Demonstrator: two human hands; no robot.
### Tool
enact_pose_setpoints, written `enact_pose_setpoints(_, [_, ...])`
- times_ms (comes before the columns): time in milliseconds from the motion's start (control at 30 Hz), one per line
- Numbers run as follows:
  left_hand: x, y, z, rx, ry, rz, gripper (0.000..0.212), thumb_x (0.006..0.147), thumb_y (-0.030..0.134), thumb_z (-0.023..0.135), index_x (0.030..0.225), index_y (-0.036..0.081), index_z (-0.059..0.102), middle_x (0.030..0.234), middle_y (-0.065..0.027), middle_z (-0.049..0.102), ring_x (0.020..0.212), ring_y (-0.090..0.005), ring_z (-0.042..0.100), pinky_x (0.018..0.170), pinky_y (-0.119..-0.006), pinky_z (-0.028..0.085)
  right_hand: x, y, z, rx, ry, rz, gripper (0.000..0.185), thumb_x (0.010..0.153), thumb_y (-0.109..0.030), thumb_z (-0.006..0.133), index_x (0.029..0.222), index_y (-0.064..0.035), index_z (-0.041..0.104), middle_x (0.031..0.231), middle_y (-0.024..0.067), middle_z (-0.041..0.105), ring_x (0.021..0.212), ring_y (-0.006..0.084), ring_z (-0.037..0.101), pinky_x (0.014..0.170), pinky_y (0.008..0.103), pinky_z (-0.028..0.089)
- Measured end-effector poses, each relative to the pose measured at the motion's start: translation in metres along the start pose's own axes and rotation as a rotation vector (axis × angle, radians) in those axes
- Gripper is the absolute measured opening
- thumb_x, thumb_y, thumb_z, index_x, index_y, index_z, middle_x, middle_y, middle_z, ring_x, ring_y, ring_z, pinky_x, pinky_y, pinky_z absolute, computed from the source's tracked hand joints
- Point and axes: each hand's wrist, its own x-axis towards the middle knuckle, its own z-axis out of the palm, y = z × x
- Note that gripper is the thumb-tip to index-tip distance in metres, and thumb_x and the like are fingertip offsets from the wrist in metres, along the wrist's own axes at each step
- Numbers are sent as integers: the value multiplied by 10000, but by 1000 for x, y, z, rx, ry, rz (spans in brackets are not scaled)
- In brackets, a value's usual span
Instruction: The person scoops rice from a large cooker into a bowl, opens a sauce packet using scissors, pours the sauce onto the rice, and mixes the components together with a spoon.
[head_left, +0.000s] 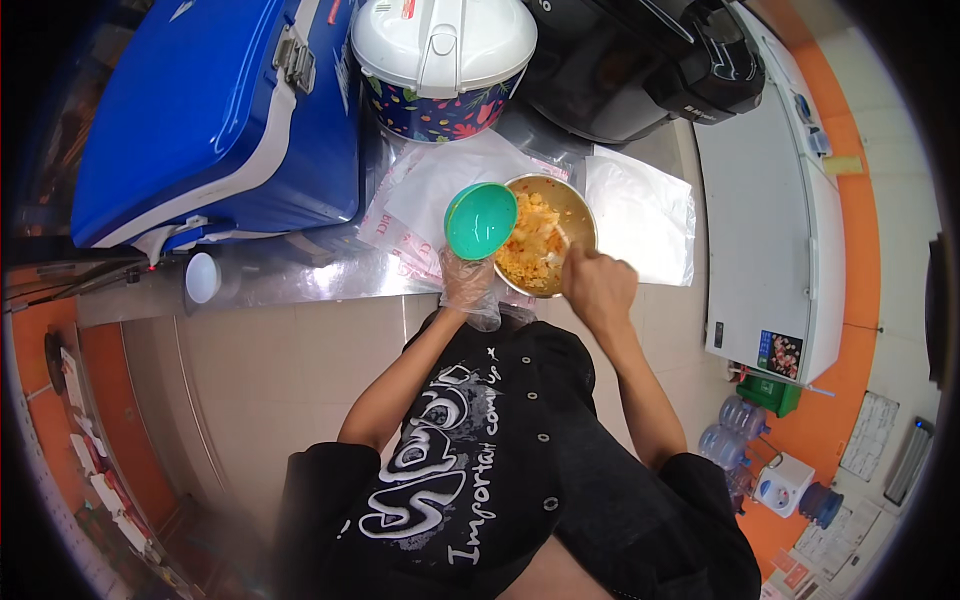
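My left hand (466, 281), in a clear plastic glove, holds a green plastic bowl (481, 221) tilted at the left rim of a metal mixing bowl (583, 217). Fried rice (532, 262), orange-yellow with red bits, lies in the metal bowl. Bare of any glove, my right hand (600, 289) is closed on a utensil at the bowl's right side. Its pale, blurred end shows in the rice; the handle is hidden by my fingers. Printed wrapping paper (420, 191) lies under and left of the bowl, and white paper sheets (641, 217) lie to its right.
A blue cooler box (300, 165) stands at the left, with a small white bowl (202, 277) near the edge of the metal table (300, 281). Behind the mixing bowl stand a rice cooker (446, 52) with a white lid and a large black appliance (607, 82). A chest freezer (757, 195) is at the right.
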Motion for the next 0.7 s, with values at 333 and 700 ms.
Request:
enact_pose_setpoints(333, [-13, -57, 9, 92, 151, -20, 161, 782, 172, 710, 824, 31, 646, 762, -88, 678, 669, -258, 640, 595, -383, 479, -17, -3, 13, 43, 123, -141, 162, 849, -211, 580, 899, -81, 665, 647, 70, 625, 512, 251, 624, 473, 385, 475])
enact_pose_setpoints(700, [0, -43, 1, -66, 3, -197, 193, 776, 164, 740, 885, 28, 658, 823, -94, 692, 732, -217, 654, 649, -344, 492, 30, 42, 7, -24, 104, -18, 177, 803, -157, 542, 867, -31, 648, 679, 139, 642, 568, 287, 645, 480, 410, 488])
